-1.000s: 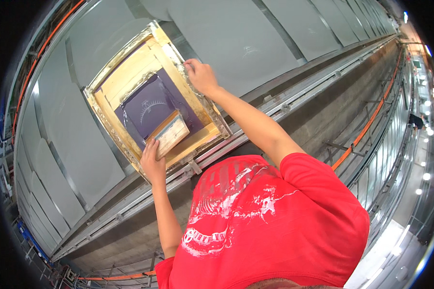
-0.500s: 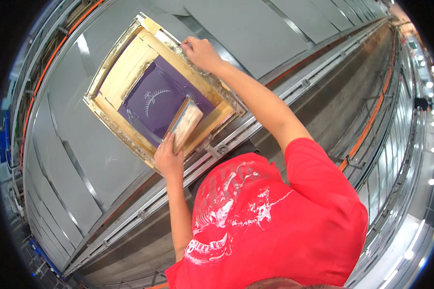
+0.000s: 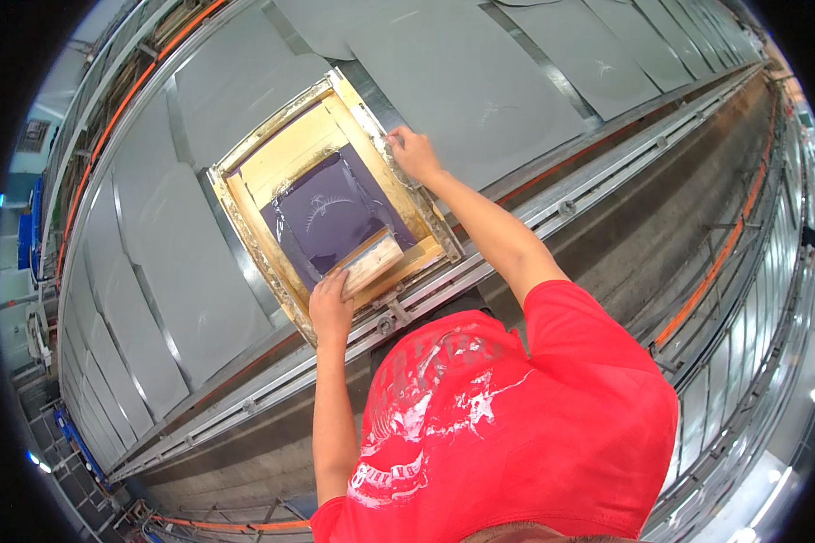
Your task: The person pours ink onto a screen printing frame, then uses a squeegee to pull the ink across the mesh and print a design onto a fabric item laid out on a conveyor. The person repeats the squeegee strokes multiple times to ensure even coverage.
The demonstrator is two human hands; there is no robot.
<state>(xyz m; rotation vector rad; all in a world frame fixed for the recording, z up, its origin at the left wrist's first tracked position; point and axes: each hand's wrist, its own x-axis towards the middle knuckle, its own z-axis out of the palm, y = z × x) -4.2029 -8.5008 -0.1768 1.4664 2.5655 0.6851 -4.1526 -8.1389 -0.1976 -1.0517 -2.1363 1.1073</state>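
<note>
A screen-printing frame point(image 3: 358, 113) with a worn, pale crusted rim lies tilted on the long table. Inside it, yellowish tape borders a dark purple panel point(image 3: 322, 231) that carries a pale curved design. My left hand point(image 3: 332, 308) is closed round one end of a squeegee point(image 3: 374, 264) with a wooden handle. The squeegee rests slantwise on the near part of the panel, its blade edge hidden beneath the wood. At the frame's right rim my right hand point(image 3: 414, 157) is closed, fingers pinched on the edge; the fingertips are partly hidden.
Grey flat fabric pieces point(image 3: 466, 86) lie in rows along the table, several with pale printed designs. A metal rail point(image 3: 507, 242) edges the table in front of me. Beyond the aisle at right runs another long table point(image 3: 697, 398). An orange strip point(image 3: 123, 104) follows the far side.
The squeegee has turned to lie more across the near end of the panel, with my left hand still on it. The whole view has shifted, so the frame appears lower and farther right.
</note>
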